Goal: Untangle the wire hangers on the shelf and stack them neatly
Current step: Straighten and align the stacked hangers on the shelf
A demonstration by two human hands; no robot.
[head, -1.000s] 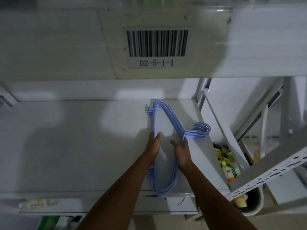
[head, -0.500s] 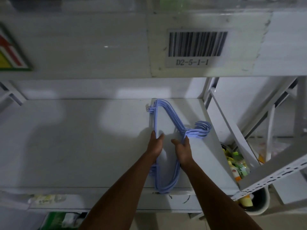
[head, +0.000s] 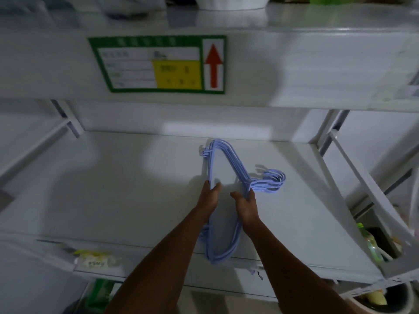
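Head view: blue hangers (head: 237,165) lie bunched on the shelf (head: 113,189), right of middle, hooks pointing right. Left hand (head: 209,200) pinches the straight bars; right hand (head: 246,207) grips by the necks (probably tight, light is dim). Light, springy wire that likely snags; hold both long sides.

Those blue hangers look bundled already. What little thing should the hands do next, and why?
Probably slide the hangers a little deeper onto the shelf. They already lie as one bundle, hooks all pointing right, with the left hand on the straight side and the right hand at the necks, but the near end seems to poke past the front edge.
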